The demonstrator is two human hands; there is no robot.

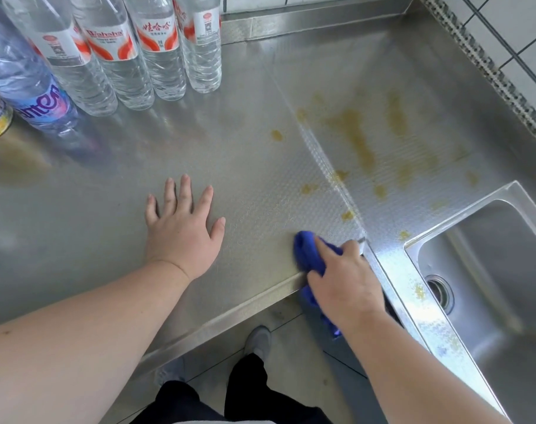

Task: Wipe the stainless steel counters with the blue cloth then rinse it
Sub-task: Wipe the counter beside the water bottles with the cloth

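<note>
Currently right hand (343, 280) grips bunched blue cloth (306, 252) at steel counter (107, 209) front edge; left hand (184, 228) flat, fingers spread. Cloth looks soft, light, likely damp; palm-over grip suits scrubbing yellow stains (361, 142).

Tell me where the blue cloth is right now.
In the head view, the blue cloth is under the right hand at the counter's front edge, just left of the sink.
</note>
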